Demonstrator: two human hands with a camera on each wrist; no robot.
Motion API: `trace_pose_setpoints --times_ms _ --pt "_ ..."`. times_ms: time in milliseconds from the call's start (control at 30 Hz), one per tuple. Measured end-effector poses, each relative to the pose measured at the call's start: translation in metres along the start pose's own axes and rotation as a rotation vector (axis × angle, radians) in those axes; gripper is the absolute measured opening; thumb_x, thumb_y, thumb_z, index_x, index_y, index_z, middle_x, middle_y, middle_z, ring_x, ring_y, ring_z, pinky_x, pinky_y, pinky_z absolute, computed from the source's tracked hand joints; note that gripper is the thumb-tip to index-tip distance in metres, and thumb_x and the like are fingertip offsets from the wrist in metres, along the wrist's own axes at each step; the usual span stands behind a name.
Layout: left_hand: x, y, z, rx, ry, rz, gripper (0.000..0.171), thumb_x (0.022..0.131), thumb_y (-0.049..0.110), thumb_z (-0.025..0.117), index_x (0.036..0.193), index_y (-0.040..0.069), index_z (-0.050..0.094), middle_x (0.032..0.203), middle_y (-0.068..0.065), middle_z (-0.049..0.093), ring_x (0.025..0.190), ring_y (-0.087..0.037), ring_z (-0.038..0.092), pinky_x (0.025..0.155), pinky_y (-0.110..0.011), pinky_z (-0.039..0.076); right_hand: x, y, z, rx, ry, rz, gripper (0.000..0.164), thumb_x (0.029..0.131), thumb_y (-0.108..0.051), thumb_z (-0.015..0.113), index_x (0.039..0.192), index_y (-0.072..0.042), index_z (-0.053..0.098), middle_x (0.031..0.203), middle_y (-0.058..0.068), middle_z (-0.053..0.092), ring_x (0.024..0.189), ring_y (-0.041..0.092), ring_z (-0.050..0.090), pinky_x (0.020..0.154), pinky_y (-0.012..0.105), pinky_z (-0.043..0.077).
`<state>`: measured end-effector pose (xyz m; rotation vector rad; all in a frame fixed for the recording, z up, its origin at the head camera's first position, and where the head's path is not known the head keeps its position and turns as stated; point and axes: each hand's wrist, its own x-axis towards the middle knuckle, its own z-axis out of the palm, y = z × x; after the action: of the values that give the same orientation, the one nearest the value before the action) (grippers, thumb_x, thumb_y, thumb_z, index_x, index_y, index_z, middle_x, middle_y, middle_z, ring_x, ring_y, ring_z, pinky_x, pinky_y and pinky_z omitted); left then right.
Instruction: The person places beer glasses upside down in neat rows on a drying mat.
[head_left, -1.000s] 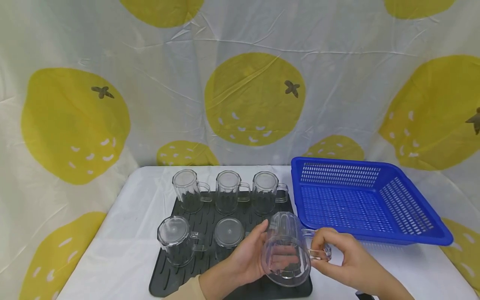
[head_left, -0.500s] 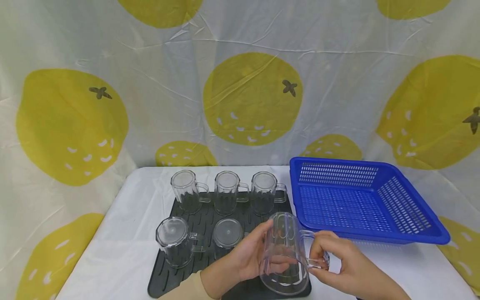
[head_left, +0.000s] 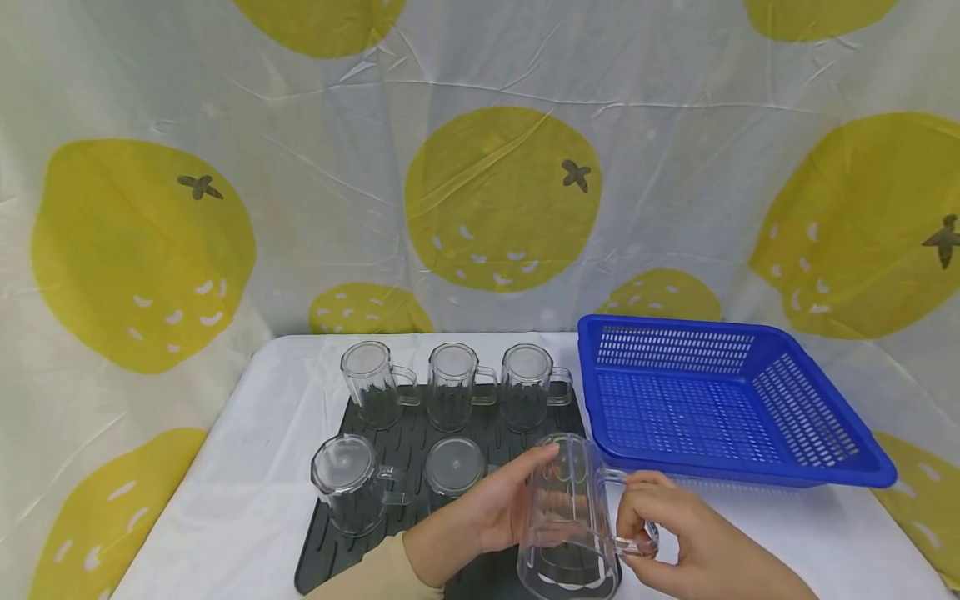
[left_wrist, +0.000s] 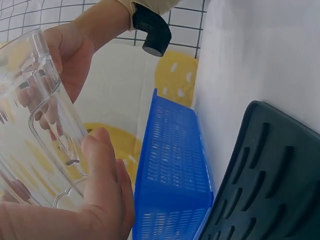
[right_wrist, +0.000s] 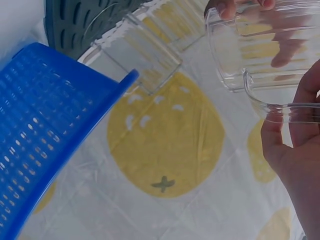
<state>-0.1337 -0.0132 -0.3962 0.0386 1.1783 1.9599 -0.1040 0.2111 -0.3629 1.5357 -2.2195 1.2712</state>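
A clear glass mug [head_left: 572, 479] is held above the right front part of a dark drying mat [head_left: 322, 554], tilted with its mouth down and toward me. My left hand [head_left: 487, 517] grips its body, thumb on the near-left side and fingers seen through the glass. My right hand [head_left: 678, 529] holds the handle with curled fingers. Several similar mugs stand base-up on the mat: three in the back row, including the middle mug [head_left: 452, 383], and two in front, the left front mug [head_left: 347, 479] and one [head_left: 456, 467] partly hidden by my left hand.
A blue perforated plastic basket [head_left: 825, 475] stands on the white tablecloth to the right of the mat, with nothing visible inside. Behind the table hangs a white curtain [head_left: 660, 183] printed with yellow lemons. A wire grid [left_wrist: 185, 30] shows in the left wrist view.
The held mug has tipped more upright and sunk slightly, its mouth turning downward. Both hands moved with it, keeping their hold. The standing mugs and the basket stayed put.
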Motion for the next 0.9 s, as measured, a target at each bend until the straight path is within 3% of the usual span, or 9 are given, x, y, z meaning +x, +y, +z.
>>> trace_pose_setpoints --times_ms 167,267,467,633,833,900 --pt "0.001 0.002 0.001 -0.010 0.021 -0.007 0.038 0.084 0.053 0.054 0.097 0.018 0.042 0.101 -0.012 0.065 0.098 -0.037 0.060 0.067 -0.032 0.052 0.002 -0.002 0.002 -0.044 0.019 -0.035 0.043 0.059 0.012 0.072 0.082 -0.014 0.047 0.073 -0.008 0.040 0.070 -0.001 0.042 0.097 0.021 0.026" --pt "0.001 0.003 0.002 -0.019 0.026 0.016 0.038 0.084 0.051 0.053 0.099 0.017 0.042 0.100 -0.011 0.065 0.096 -0.034 0.062 0.065 -0.030 0.052 0.006 -0.003 0.002 -0.075 0.042 -0.087 0.036 0.064 0.008 0.072 0.082 -0.013 0.049 0.075 -0.008 0.042 0.073 0.001 0.043 0.089 0.021 0.028" --pt "0.001 0.003 0.003 -0.010 0.016 0.110 0.039 0.087 0.046 0.048 0.112 0.017 0.046 0.112 -0.018 0.061 0.099 -0.037 0.060 0.072 -0.036 0.051 0.009 -0.008 0.001 -0.189 0.118 -0.154 0.009 0.085 -0.015 0.066 0.088 -0.011 0.058 0.092 -0.003 0.055 0.093 0.013 0.049 0.089 0.021 0.031" --pt "-0.001 0.007 0.003 -0.013 0.043 0.211 0.053 0.085 0.038 0.051 0.129 0.012 0.036 0.108 -0.016 0.062 0.083 -0.028 0.066 0.060 -0.027 0.051 0.007 -0.015 -0.002 -0.219 0.124 -0.124 0.024 0.082 -0.021 0.071 0.101 -0.009 0.063 0.109 0.008 0.057 0.111 0.019 0.045 0.098 0.019 0.030" --pt "-0.006 0.010 0.005 0.034 0.109 0.329 0.045 0.082 0.026 0.057 0.114 0.011 0.030 0.105 -0.014 0.062 0.083 -0.029 0.066 0.068 -0.034 0.052 -0.001 -0.022 -0.006 -0.179 0.138 -0.018 0.046 0.069 -0.011 0.078 0.112 -0.009 0.061 0.121 0.011 0.053 0.122 0.023 0.039 0.100 0.017 0.026" --pt "-0.007 0.011 0.006 0.051 0.110 0.351 0.047 0.082 0.024 0.059 0.116 0.011 0.029 0.107 -0.014 0.062 0.085 -0.031 0.066 0.068 -0.032 0.051 0.000 -0.023 -0.006 -0.149 0.173 -0.033 0.046 0.069 -0.005 0.075 0.112 -0.005 0.061 0.120 0.013 0.053 0.121 0.024 0.040 0.100 0.018 0.027"
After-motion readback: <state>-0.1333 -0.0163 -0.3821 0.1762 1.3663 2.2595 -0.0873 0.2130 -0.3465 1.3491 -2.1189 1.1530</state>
